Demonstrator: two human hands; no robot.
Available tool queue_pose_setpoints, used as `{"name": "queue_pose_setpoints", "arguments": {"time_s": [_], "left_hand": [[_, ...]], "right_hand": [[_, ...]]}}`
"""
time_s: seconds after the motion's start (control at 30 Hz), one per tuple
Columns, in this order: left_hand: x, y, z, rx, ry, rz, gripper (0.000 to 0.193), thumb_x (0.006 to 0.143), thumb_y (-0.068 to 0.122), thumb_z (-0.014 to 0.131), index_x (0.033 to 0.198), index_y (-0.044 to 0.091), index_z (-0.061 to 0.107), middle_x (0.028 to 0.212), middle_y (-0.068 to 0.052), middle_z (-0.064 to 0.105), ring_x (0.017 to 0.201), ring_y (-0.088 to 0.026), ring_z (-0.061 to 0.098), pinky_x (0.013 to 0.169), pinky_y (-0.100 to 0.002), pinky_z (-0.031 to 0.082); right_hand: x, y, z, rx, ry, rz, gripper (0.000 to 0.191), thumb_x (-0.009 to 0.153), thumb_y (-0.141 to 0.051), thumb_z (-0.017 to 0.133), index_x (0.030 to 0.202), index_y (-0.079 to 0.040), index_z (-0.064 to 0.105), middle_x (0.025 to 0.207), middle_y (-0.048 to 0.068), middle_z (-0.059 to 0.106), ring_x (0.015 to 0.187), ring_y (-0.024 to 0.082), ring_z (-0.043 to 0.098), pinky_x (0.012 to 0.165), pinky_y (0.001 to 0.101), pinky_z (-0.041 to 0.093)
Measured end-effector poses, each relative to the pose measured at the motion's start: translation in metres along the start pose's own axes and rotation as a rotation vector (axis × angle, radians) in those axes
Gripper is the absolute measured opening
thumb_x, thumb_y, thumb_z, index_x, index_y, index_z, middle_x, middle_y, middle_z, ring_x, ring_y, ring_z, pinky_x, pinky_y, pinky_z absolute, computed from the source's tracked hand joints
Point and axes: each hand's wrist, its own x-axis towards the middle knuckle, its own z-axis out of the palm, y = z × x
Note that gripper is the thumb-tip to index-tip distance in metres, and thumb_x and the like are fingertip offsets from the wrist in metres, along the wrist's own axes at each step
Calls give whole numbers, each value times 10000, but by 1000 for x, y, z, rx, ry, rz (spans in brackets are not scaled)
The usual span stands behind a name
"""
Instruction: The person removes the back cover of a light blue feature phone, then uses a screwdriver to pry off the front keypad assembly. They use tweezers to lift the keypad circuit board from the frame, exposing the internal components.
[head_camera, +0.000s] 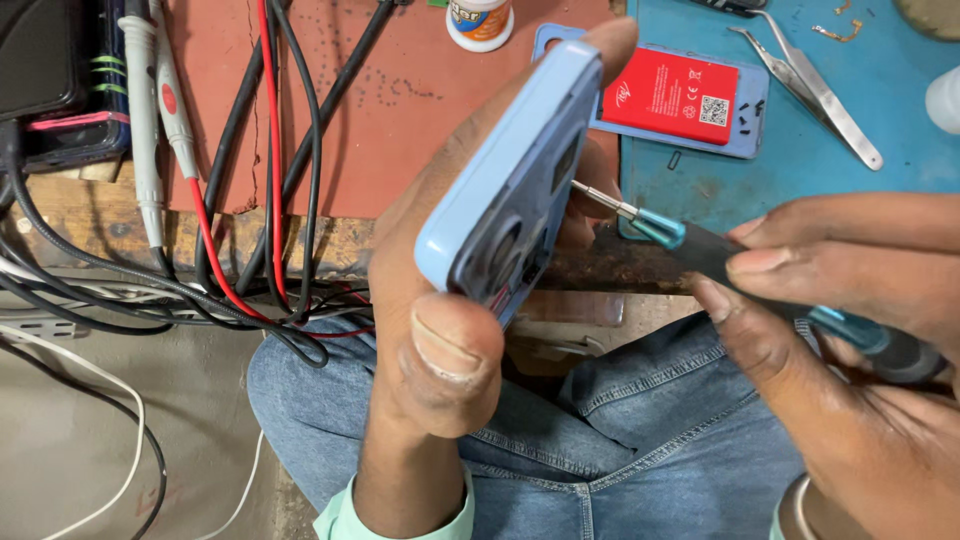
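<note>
The left hand (440, 300) grips a light blue phone (515, 170) on edge, thumb pressed against its lower corner and fingers wrapped behind its far side, one fingertip showing above the top end. The phone stands tilted, its open inner side turned toward the right hand.

The right hand (860, 330) pinches a screwdriver (700, 245) between thumb and 2 fingers, closed tight on the dark shaft of the handle. The screwdriver has a teal translucent collar and a thin metal tip, and that tip touches the inner side of the phone near its middle.

Taking the phone as the landmark: just behind its top end lies a light blue back cover (750, 125) flat on the bench, carrying a red battery (672, 95). Further right of the phone, on the blue mat (880, 80), lie metal tweezers (815, 90). Above the phone, at the picture's upper edge, stands a small white bottle (480, 22). Left of the phone, a bundle of black and red cables (270, 170) runs down over a reddish board (400, 110), with 2 grey probe leads (155, 110) beside them. Below the phone are the person's blue jeans (620, 430), and a pale green cuff (400, 515) shows at the left wrist.
</note>
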Motion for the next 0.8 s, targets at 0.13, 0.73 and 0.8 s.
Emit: {"name": "queue_pose_setpoints", "arguments": {"time_s": [0.13,0.73,0.8], "left_hand": [[2,2,2,91,-23,-10,1144,918,932,337,1502,-39,498,1400,-118,656,996,-124,641,834,-253,562],[-1,0,9,231,-104,103,1063,921,931,382,1345,-18,609,1070,-79,713,937,-148,755,829,-261,630],[1,-6,12,272,-131,168,1052,935,923,375,1349,-16,608,1086,-82,716,950,-153,761,837,-263,632]], "right_hand": [[2,-3,-8,-109,-39,189,322,843,-49,801,1117,27,649,857,133,694,752,186,710,679,258,562],[14,39,-47,434,-596,490,474,1084,-264,501,1377,85,632,647,120,615,472,108,505,348,242,404],[14,43,-49,416,-571,581,452,1049,-241,540,1347,72,670,597,129,572,425,117,439,333,259,336]]}}
